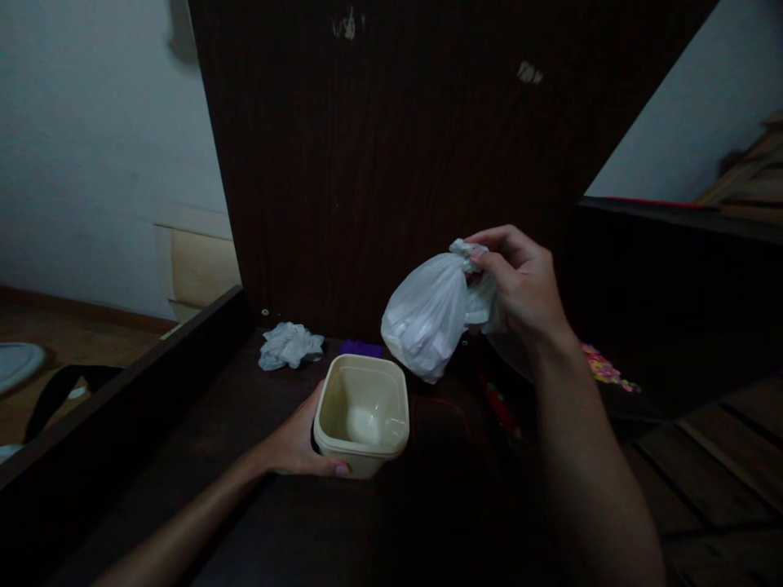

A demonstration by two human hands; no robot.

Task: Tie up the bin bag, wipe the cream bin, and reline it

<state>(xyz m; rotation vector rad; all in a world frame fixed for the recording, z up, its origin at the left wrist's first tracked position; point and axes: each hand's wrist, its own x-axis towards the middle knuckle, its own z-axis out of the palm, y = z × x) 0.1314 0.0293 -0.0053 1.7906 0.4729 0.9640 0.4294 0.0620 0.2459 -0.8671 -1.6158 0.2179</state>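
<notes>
My left hand point(306, 440) is closed around the left side of a cream plastic container point(364, 408). The container is open at the top, square with rounded corners, and nothing shows inside it. To its right and higher up, my right hand point(517, 277) pinches the gathered neck of a white plastic bag point(425, 318). The bag hangs bulging, with pale contents that I cannot make out through the film. A crumpled white plastic bag point(290, 345) lies behind the container, to the left. Beside it is a small purple thing point(360, 349), partly hidden by the container's rim.
A dark wooden surface point(245, 505) has a raised edge point(122, 391) on its left and a tall dark panel point(379, 163) at the back. On the right are a dark box-like side point(661, 302), a patch of colourful flowery stuff point(605, 367) and wooden slats point(722, 465).
</notes>
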